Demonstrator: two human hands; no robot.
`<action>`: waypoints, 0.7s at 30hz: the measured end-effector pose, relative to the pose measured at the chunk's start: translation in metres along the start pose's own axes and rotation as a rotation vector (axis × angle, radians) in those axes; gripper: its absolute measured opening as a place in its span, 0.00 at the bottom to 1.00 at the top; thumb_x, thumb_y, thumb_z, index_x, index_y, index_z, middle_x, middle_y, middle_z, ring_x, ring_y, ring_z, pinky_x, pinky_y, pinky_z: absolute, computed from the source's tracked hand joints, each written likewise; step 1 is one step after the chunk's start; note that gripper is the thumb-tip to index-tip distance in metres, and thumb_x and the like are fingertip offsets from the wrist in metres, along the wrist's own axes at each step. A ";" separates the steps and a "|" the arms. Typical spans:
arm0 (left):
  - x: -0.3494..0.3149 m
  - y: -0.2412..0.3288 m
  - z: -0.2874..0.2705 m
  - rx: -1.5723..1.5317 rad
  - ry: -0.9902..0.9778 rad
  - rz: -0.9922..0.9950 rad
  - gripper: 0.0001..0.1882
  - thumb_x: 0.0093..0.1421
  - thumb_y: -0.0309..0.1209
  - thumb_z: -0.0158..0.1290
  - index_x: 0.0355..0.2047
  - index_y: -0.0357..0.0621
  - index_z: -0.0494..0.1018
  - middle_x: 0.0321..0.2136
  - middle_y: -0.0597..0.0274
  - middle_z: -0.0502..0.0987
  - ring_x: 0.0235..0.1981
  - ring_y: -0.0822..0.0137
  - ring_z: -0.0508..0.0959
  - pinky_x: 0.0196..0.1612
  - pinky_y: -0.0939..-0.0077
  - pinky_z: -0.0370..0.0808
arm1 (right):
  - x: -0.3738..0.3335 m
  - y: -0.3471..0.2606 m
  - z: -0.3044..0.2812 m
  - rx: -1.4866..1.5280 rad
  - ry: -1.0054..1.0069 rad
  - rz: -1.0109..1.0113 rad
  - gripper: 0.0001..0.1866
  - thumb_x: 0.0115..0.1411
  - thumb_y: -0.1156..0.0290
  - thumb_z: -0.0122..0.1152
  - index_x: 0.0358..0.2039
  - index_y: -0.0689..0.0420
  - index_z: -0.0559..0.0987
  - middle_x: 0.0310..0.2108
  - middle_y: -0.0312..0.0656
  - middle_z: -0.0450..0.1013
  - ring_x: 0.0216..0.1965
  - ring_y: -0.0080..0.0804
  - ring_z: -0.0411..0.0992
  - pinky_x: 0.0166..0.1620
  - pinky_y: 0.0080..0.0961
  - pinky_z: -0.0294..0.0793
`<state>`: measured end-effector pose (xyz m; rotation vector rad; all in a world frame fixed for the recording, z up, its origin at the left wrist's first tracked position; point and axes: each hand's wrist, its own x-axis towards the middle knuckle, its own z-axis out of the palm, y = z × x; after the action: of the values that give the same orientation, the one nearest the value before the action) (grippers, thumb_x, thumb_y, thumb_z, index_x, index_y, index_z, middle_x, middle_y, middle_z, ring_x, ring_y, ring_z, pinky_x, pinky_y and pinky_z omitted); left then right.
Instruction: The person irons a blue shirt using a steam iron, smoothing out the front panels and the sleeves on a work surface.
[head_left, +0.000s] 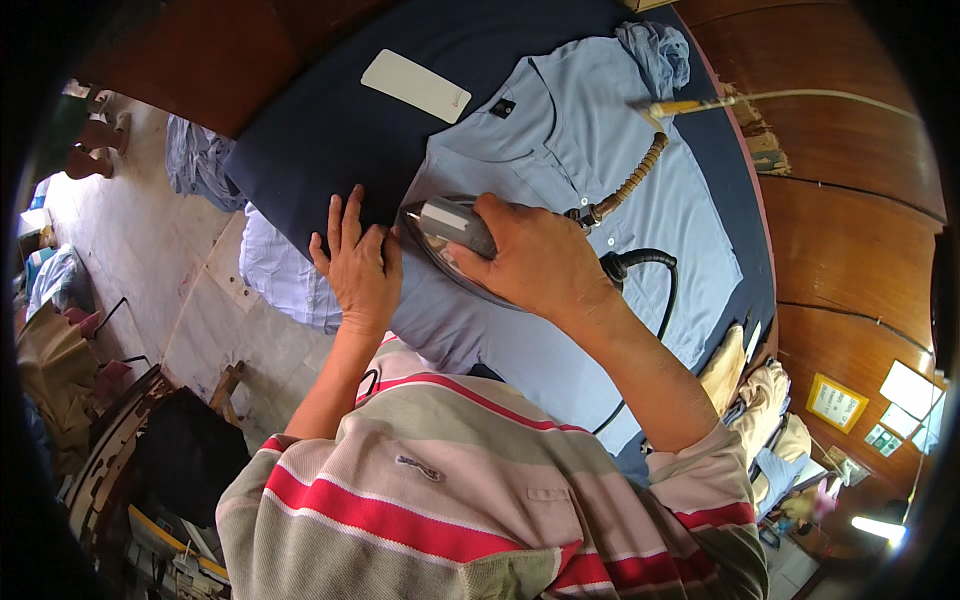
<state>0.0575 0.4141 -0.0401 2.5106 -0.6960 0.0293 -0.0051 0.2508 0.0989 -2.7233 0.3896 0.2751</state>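
Striped shirt cloth, worn by the person, is closest to me, right against the near edge of the table with its navy cover. Beyond it I see the left hand, palm down with fingers spread and gripping nothing, near the table's left edge; I can't quite tell whether its fingertips press the garment or just the cover. Beside it, the right hand is wrapped around the grey handle of the iron, which sits on the light blue garment, its tip just beside the left fingers. From the iron I trace a black cable and a brown ribbed hose. The garment spreads toward the table's right edge, its neckline toward the far edge, where a white card lies close by. Past the right edge, I get brown wood panels.
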 end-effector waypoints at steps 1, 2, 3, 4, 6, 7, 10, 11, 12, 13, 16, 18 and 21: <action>0.001 0.001 -0.001 -0.010 -0.008 -0.004 0.07 0.55 0.35 0.53 0.25 0.46 0.75 0.60 0.63 0.62 0.64 0.57 0.55 0.61 0.47 0.43 | 0.003 -0.002 0.000 0.008 0.003 -0.001 0.22 0.53 0.52 0.60 0.33 0.60 0.72 0.22 0.51 0.74 0.26 0.50 0.75 0.29 0.42 0.75; 0.001 0.001 -0.003 -0.020 -0.016 -0.006 0.07 0.55 0.34 0.52 0.25 0.46 0.75 0.60 0.63 0.62 0.64 0.57 0.55 0.61 0.47 0.43 | 0.007 -0.004 -0.001 0.015 0.007 -0.002 0.22 0.53 0.52 0.60 0.33 0.60 0.72 0.22 0.51 0.75 0.26 0.50 0.75 0.29 0.42 0.75; 0.000 0.001 -0.004 -0.030 -0.024 -0.008 0.06 0.55 0.34 0.52 0.25 0.46 0.75 0.60 0.63 0.62 0.64 0.57 0.55 0.61 0.48 0.43 | 0.009 -0.006 -0.001 0.023 0.012 -0.003 0.22 0.52 0.52 0.60 0.33 0.60 0.72 0.22 0.50 0.75 0.26 0.50 0.75 0.29 0.42 0.75; 0.000 0.000 -0.004 -0.032 -0.021 -0.011 0.06 0.54 0.33 0.52 0.26 0.46 0.75 0.60 0.63 0.62 0.64 0.57 0.55 0.61 0.48 0.43 | 0.011 -0.007 0.000 0.015 0.037 -0.021 0.22 0.52 0.52 0.60 0.33 0.60 0.72 0.21 0.50 0.74 0.25 0.50 0.75 0.29 0.42 0.75; -0.001 -0.002 -0.003 -0.036 -0.016 -0.015 0.06 0.54 0.33 0.52 0.26 0.47 0.75 0.60 0.63 0.62 0.64 0.57 0.55 0.61 0.49 0.43 | 0.001 -0.005 0.004 0.024 0.037 -0.015 0.21 0.52 0.52 0.60 0.33 0.60 0.72 0.22 0.49 0.75 0.25 0.50 0.75 0.28 0.42 0.75; 0.000 -0.001 -0.003 -0.036 -0.012 -0.012 0.05 0.54 0.33 0.52 0.26 0.47 0.75 0.60 0.63 0.62 0.64 0.57 0.55 0.61 0.49 0.43 | -0.004 -0.004 0.004 0.027 0.032 -0.012 0.21 0.53 0.52 0.60 0.33 0.60 0.72 0.22 0.49 0.75 0.25 0.50 0.76 0.28 0.41 0.75; 0.001 0.000 -0.003 -0.037 -0.005 -0.009 0.05 0.53 0.32 0.52 0.26 0.47 0.75 0.60 0.64 0.63 0.64 0.58 0.55 0.62 0.49 0.43 | -0.004 -0.007 0.000 0.019 0.035 0.043 0.21 0.54 0.52 0.58 0.30 0.59 0.70 0.22 0.50 0.74 0.25 0.49 0.76 0.28 0.41 0.76; 0.001 0.001 -0.004 -0.038 -0.005 -0.013 0.05 0.52 0.32 0.52 0.25 0.47 0.75 0.60 0.64 0.63 0.64 0.58 0.55 0.62 0.49 0.43 | -0.002 -0.008 -0.002 0.016 0.049 0.054 0.20 0.55 0.52 0.57 0.29 0.59 0.69 0.22 0.50 0.74 0.24 0.49 0.75 0.27 0.41 0.76; 0.001 0.001 -0.005 -0.038 -0.006 -0.017 0.04 0.52 0.32 0.52 0.25 0.47 0.75 0.60 0.65 0.63 0.64 0.58 0.56 0.62 0.50 0.44 | 0.003 -0.006 -0.003 0.032 0.068 0.094 0.21 0.56 0.52 0.56 0.28 0.59 0.68 0.21 0.51 0.74 0.24 0.49 0.75 0.27 0.41 0.75; 0.000 0.000 -0.004 -0.045 0.007 -0.017 0.04 0.52 0.32 0.52 0.25 0.47 0.75 0.59 0.65 0.63 0.64 0.58 0.56 0.61 0.50 0.44 | 0.006 -0.005 -0.003 0.046 0.096 0.124 0.21 0.57 0.52 0.55 0.28 0.60 0.68 0.20 0.52 0.73 0.24 0.50 0.75 0.27 0.41 0.75; -0.001 -0.001 -0.003 -0.071 0.034 -0.008 0.04 0.51 0.32 0.53 0.23 0.47 0.74 0.58 0.66 0.65 0.62 0.59 0.58 0.61 0.50 0.44 | 0.014 0.001 -0.007 0.068 0.140 0.185 0.21 0.58 0.53 0.54 0.28 0.62 0.68 0.18 0.55 0.73 0.24 0.52 0.75 0.27 0.43 0.75; -0.001 0.000 -0.005 -0.101 0.035 0.018 0.04 0.50 0.31 0.53 0.23 0.47 0.74 0.56 0.67 0.67 0.61 0.60 0.61 0.61 0.49 0.45 | 0.021 0.004 -0.004 0.074 0.135 0.169 0.22 0.58 0.53 0.54 0.29 0.63 0.68 0.19 0.56 0.73 0.24 0.53 0.75 0.27 0.44 0.75; 0.001 0.001 -0.010 -0.113 0.058 0.045 0.02 0.52 0.30 0.53 0.25 0.48 0.74 0.51 0.68 0.71 0.55 0.61 0.67 0.59 0.52 0.50 | 0.024 0.001 -0.005 0.066 0.123 0.175 0.21 0.58 0.54 0.54 0.31 0.63 0.68 0.20 0.57 0.73 0.24 0.53 0.75 0.28 0.43 0.75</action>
<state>0.0591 0.4174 -0.0310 2.3767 -0.7108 0.0769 0.0176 0.2429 0.0973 -2.6517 0.6621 0.1380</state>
